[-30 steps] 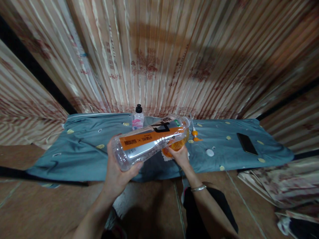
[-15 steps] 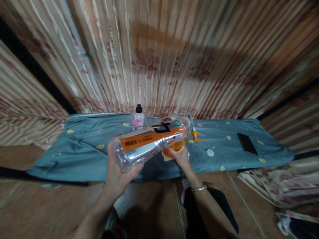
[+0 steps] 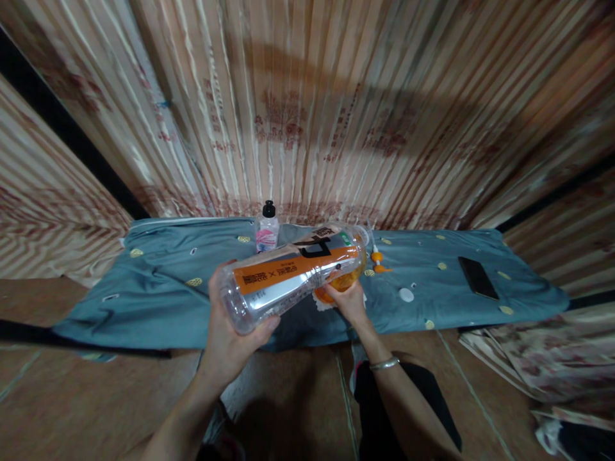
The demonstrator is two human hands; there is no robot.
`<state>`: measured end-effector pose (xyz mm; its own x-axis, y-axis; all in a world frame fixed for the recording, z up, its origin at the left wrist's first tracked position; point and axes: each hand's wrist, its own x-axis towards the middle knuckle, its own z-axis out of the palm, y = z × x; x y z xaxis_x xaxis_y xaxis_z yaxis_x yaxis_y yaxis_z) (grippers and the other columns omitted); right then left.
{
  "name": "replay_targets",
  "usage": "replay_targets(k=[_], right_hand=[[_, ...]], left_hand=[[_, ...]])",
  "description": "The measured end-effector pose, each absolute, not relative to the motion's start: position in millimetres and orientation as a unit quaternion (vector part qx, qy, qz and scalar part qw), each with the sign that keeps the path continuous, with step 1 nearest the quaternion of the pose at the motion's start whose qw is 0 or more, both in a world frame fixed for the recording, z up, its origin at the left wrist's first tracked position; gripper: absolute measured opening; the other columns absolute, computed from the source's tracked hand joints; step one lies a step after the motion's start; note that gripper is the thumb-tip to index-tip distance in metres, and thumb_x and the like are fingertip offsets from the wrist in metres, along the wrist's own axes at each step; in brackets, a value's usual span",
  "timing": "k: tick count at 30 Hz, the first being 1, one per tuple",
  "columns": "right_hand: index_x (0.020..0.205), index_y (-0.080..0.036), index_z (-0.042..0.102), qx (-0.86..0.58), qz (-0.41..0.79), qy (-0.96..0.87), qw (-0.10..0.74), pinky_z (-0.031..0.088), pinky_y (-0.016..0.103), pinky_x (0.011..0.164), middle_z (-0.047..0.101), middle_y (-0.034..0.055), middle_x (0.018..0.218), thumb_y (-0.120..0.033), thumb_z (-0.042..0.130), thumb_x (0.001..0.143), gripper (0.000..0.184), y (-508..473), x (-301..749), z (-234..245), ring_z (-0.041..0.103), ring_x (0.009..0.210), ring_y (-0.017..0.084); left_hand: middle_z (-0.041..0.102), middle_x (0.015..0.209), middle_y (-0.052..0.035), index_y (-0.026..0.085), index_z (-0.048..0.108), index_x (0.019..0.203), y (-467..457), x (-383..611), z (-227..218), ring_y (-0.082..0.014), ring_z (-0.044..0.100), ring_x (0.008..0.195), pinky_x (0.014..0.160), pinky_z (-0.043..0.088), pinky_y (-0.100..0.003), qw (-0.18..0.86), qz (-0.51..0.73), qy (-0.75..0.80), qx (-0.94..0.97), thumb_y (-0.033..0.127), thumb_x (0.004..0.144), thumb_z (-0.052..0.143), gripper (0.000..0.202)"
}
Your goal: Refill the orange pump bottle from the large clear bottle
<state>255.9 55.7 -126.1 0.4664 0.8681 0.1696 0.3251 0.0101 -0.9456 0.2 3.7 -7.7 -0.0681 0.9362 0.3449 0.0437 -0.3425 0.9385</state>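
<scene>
My left hand (image 3: 235,333) is wrapped round the base of a large clear plastic bottle (image 3: 288,272) with an orange and silver label. The bottle is tilted, its neck toward the upper right, above an orange bottle (image 3: 343,280). My right hand (image 3: 350,301) is closed round that orange bottle, which is partly hidden behind the clear one. Whether liquid passes between the two mouths I cannot tell. Just right of them lies an orange pump head (image 3: 377,257) with a clear tube. A round white cap (image 3: 406,294) is on the cloth nearby.
A blue-grey patterned cloth (image 3: 158,288) covers the low surface. A clear bottle with a black cap and pink label (image 3: 267,232) stands at the back. A black phone (image 3: 478,278) lies at the right. Pleated curtains (image 3: 307,115) hang behind, with dark poles (image 3: 72,121) at the sides.
Hardly anything differs. The clear bottle has shifted very slightly to the right in view, still tilted over the orange bottle. Both hands keep their hold.
</scene>
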Motion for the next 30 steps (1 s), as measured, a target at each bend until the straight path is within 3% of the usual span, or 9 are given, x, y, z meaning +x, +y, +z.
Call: replay_targets(k=[24,30], right_hand=[[0.106,-0.020,0.067,-0.652,0.260,-0.449,0.553,0.061,0.046,0.090,0.080,0.0107,0.104,-0.050,0.088,0.057,0.062,55.0,256.2,-127.1,0.076,0.097,0.032],[0.107,-0.018,0.066,-0.652,0.267,-0.440,0.556,0.060,0.048,0.094,0.079,0.0126,0.107,-0.051,0.089,0.055,0.066,54.2,254.2,-123.1,0.076,0.100,0.033]], left_hand=[[0.065,0.124,-0.0125,0.027,0.034,0.136,3.4,-2.8,-5.7,-0.0378,0.067,0.120,0.097,0.059,-0.056,0.422,0.580,0.431,0.547,0.043,0.065,0.090,0.092],[0.065,0.121,-0.0113,0.026,0.040,0.134,3.2,-3.4,-2.8,-0.0362,0.068,0.117,0.096,0.059,-0.054,0.396,0.581,0.439,0.559,0.045,0.065,0.090,0.087]])
